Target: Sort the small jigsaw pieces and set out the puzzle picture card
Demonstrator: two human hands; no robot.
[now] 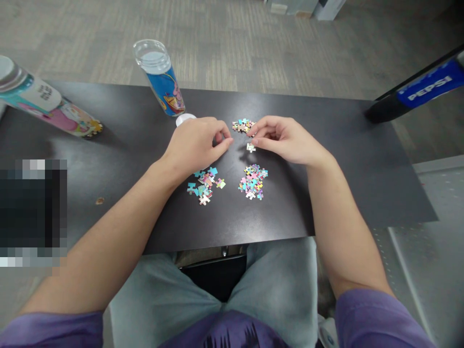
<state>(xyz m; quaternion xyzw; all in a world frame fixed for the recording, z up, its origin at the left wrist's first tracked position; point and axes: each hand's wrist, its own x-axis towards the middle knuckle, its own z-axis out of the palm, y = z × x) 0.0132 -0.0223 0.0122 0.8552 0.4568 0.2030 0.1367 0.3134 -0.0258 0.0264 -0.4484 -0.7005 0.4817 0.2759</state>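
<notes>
A small pale green and white jigsaw piece point(250, 148) is pinched at the fingertips of my right hand point(284, 140), just above the table. My left hand point(203, 145) is across from it, fingers curled and thumb near the index finger, with nothing visible between them. Beyond my right fingertips lies a pile of jigsaw pieces point(242, 125), partly covered by that hand. Closer to me are two more piles: spread-out, mostly blue and pink pieces point(206, 185) below my left hand, and a denser multicoloured heap point(253, 181) to its right. A white lid point(184, 119) shows partly behind my left hand.
On the dark table point(286, 212), a clear-topped tube point(161, 79) with a blue printed label stands at the back. A colourful tube with a cap point(47, 99) stands at the left. A Pepsi bottle point(416, 92) is at the right end.
</notes>
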